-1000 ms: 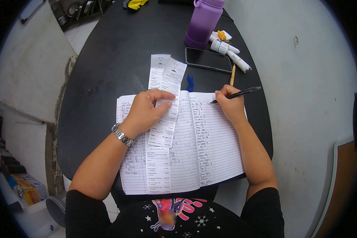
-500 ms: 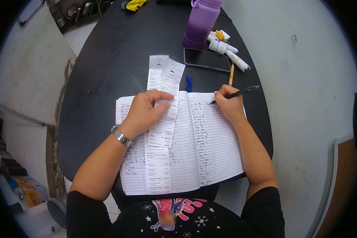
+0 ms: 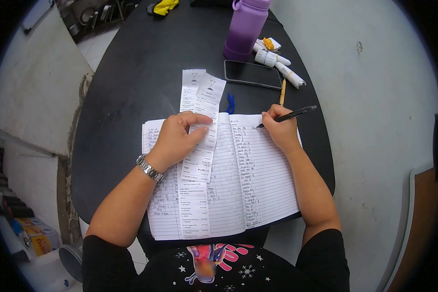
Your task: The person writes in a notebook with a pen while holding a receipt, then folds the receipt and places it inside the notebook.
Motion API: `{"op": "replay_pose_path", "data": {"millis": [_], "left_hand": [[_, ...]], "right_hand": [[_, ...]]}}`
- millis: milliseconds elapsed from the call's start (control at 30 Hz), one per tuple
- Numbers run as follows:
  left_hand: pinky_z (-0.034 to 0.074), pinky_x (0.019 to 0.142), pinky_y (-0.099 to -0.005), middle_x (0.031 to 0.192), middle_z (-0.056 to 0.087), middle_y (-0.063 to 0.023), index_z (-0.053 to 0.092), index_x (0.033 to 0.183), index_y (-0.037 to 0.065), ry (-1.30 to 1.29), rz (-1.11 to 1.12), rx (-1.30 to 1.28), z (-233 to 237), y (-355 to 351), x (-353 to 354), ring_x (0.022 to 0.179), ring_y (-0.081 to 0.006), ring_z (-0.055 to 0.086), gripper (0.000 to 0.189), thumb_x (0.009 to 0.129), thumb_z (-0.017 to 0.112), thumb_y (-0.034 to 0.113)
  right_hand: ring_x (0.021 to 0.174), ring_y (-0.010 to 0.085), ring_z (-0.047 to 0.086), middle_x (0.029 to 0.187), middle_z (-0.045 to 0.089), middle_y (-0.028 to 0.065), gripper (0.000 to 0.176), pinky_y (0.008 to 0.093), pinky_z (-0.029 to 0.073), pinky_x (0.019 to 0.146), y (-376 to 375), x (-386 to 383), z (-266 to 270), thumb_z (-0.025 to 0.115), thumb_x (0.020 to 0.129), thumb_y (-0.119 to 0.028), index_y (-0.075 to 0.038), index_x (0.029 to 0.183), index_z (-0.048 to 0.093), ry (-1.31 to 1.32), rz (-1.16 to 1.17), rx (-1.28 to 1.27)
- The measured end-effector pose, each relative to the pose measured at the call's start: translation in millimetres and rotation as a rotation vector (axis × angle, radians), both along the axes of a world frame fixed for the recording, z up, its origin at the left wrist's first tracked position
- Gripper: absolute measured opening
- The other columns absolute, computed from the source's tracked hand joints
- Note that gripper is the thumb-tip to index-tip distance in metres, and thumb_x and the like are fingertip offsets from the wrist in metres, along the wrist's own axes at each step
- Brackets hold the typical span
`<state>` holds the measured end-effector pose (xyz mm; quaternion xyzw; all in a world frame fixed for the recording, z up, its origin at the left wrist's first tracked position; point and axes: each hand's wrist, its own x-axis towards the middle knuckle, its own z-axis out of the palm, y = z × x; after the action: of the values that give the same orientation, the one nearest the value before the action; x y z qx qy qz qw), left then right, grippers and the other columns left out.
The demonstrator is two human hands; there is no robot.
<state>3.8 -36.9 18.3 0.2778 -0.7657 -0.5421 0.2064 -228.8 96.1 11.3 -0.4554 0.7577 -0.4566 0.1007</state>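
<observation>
My right hand (image 3: 281, 129) is closed round a black pen (image 3: 297, 113), its tip on the right page of an open lined notebook (image 3: 272, 180) near the top. Handwritten lines run down that page. My left hand (image 3: 182, 136), with a metal watch on the wrist, rests on two overlapping printed receipts (image 3: 210, 92) over the left page. Its thumb and index finger are apart and press on the upper receipt. The longer receipt (image 3: 194, 214) runs beneath to the notebook's bottom edge.
On the black table (image 3: 121, 97) stand a purple bottle (image 3: 246, 31), a dark phone (image 3: 253, 74) and rolled papers (image 3: 280, 63). A blue cord (image 3: 230, 103) lies above the notebook, a yellow and black item (image 3: 163, 7) at the far edge. A wall (image 3: 365, 97) is at the right.
A little more writing shows at the pen tip on the top line of the right page. The view has shifted very slightly; my left hand remains on the receipts.
</observation>
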Motion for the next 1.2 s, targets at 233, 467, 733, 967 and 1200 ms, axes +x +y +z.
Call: {"op": "replay_pose_path", "data": {"millis": [233, 467, 733, 967, 1200], "left_hand": [[0.039, 0.054, -0.0203, 0.088, 0.067, -0.0042, 0.071, 0.101, 0.006, -0.032, 0.005, -0.015, 6.6, 2.2, 0.7, 0.06, -0.0066, 0.049, 0.021, 0.082, 0.065, 0.012], [0.039, 0.054, -0.02, 0.088, 0.067, -0.0039, 0.071, 0.101, 0.006, 0.022, 0.002, -0.002, 0.9, 1.3, -0.1, 0.059, -0.0061, 0.049, 0.021, 0.082, 0.065, 0.012], [0.038, 0.053, -0.02, 0.086, 0.067, -0.0035, 0.071, 0.102, 0.006, 0.012, -0.001, -0.043, 0.1, 0.6, 0.2, 0.058, -0.0061, 0.048, 0.021, 0.083, 0.065, 0.011], [0.038, 0.052, -0.0197, 0.087, 0.067, -0.004, 0.071, 0.102, 0.006, 0.021, 0.001, -0.025, -0.3, 0.7, 0.0, 0.058, -0.0061, 0.048, 0.021, 0.083, 0.065, 0.012], [0.041, 0.054, -0.0191, 0.09, 0.068, -0.0056, 0.071, 0.102, 0.006, 0.004, 0.006, -0.013, 1.0, 1.4, 0.3, 0.061, -0.0066, 0.052, 0.021, 0.083, 0.065, 0.011]], "right_hand": [[0.052, 0.0091, 0.041, 0.051, 0.045, 0.0016, 0.026, 0.028, 0.032, 0.049, 2.4, -6.1, -0.9, 0.064, 0.076, -0.011, -0.002, 0.058, 0.047, -0.103, -0.048, -0.001], [0.053, 0.009, 0.041, 0.051, 0.045, 0.0016, 0.027, 0.0278, 0.032, 0.049, 3.3, -2.0, 1.4, 0.064, 0.075, -0.012, -0.002, 0.058, 0.046, -0.023, -0.032, 0.007], [0.052, 0.0102, 0.041, 0.052, 0.045, 0.0027, 0.027, 0.0284, 0.033, 0.049, 3.1, -4.5, -3.3, 0.064, 0.075, -0.011, -0.002, 0.058, 0.046, -0.016, -0.032, -0.018], [0.053, 0.0104, 0.042, 0.052, 0.045, 0.0029, 0.026, 0.0286, 0.033, 0.05, 3.6, -5.1, -2.4, 0.063, 0.075, -0.01, -0.002, 0.057, 0.045, -0.013, -0.024, -0.024], [0.052, 0.0105, 0.041, 0.052, 0.045, 0.0028, 0.026, 0.0289, 0.033, 0.05, 3.9, -3.1, 0.4, 0.062, 0.075, -0.01, -0.002, 0.057, 0.045, -0.001, -0.021, -0.01]]}}
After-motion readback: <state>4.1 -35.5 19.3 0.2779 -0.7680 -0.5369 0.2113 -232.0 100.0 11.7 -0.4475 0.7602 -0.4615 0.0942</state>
